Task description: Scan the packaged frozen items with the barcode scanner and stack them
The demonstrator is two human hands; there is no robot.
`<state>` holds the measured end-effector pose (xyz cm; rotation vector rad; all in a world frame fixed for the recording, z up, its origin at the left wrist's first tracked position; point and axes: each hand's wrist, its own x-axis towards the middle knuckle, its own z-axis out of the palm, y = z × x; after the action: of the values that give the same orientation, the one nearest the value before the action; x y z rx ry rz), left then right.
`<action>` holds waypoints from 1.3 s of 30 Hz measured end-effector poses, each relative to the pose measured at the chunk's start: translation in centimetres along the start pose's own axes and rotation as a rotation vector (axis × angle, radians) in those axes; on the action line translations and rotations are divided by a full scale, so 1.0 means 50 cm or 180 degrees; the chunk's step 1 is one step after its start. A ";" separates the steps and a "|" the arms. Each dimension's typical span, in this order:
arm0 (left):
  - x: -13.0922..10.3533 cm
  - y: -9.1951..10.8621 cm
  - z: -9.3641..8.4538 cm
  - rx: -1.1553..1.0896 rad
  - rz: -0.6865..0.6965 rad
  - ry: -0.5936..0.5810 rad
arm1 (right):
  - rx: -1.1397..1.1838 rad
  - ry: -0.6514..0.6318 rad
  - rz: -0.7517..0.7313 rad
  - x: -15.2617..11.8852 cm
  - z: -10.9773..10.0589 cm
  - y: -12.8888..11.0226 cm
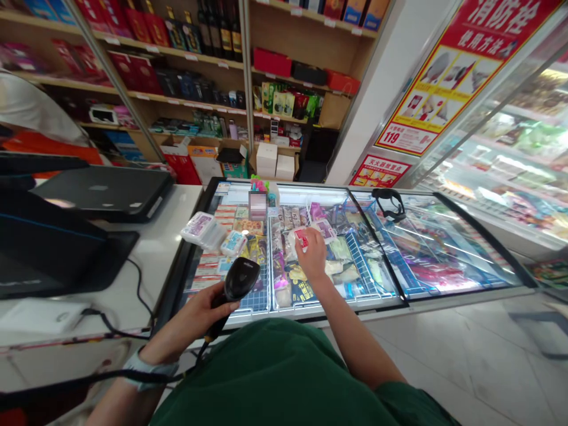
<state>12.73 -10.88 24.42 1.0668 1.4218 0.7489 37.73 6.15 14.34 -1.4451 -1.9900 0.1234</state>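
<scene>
My left hand (205,312) is wrapped round the handle of a black barcode scanner (242,278), its head tilted up over the front of the chest freezer (381,307). The scanner's cable runs down past my wrist. Over the freezer's glass top, my right hand (313,253) has its fingers closed on a small white packet with a red label (302,238); the fingers partly cover it. Just beyond lies a white packet with a purple label (325,231). To the left, a clear-wrapped pack with purple print (203,229) and a blue-and-white pack (233,243) rest on the glass.
On the left, a white counter (177,207) carries a closed black laptop-like case (106,192) and a dark screen unit (48,236). A black strap-like object (389,204) lies on the freezer's right part. Stocked shelves (177,53) stand behind.
</scene>
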 end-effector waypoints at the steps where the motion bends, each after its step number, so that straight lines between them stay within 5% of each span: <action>1: -0.008 -0.006 -0.008 -0.0023 -0.0052 0.0055 | 0.0015 -0.0339 -0.0065 -0.006 0.020 -0.021; 4: -0.034 -0.036 -0.037 -0.0159 -0.0214 0.0401 | -0.0031 -0.1163 -0.0221 -0.026 0.089 -0.075; 9: -0.081 -0.110 -0.093 -0.0295 -0.0411 0.0933 | -0.0142 -0.1920 -0.0448 -0.057 0.196 -0.140; 12: -0.107 -0.149 -0.122 -0.0321 -0.0422 0.1328 | -0.0273 -0.2213 -0.0547 -0.064 0.246 -0.169; 18: -0.142 -0.196 -0.149 -0.0145 -0.0523 0.1283 | -0.0542 -0.2449 -0.0627 -0.073 0.320 -0.207; 23: -0.143 -0.216 -0.141 -0.0354 -0.0457 0.1621 | -0.0629 -0.2416 -0.0714 -0.084 0.340 -0.211; 29: -0.129 -0.216 -0.150 -0.0176 -0.0478 0.1108 | -0.0655 -0.2353 -0.0669 -0.101 0.337 -0.195; 35: -0.121 -0.206 -0.138 -0.0250 -0.0426 0.1371 | -0.0615 -0.2344 -0.0647 -0.108 0.331 -0.189; 39: -0.117 -0.195 -0.137 -0.0176 -0.0390 0.1104 | -0.0579 -0.2343 -0.0655 -0.111 0.319 -0.185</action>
<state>3.82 -19.07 18.94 0.8245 1.7325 0.9089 22.23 2.48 3.57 -1.4145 -2.7917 0.4464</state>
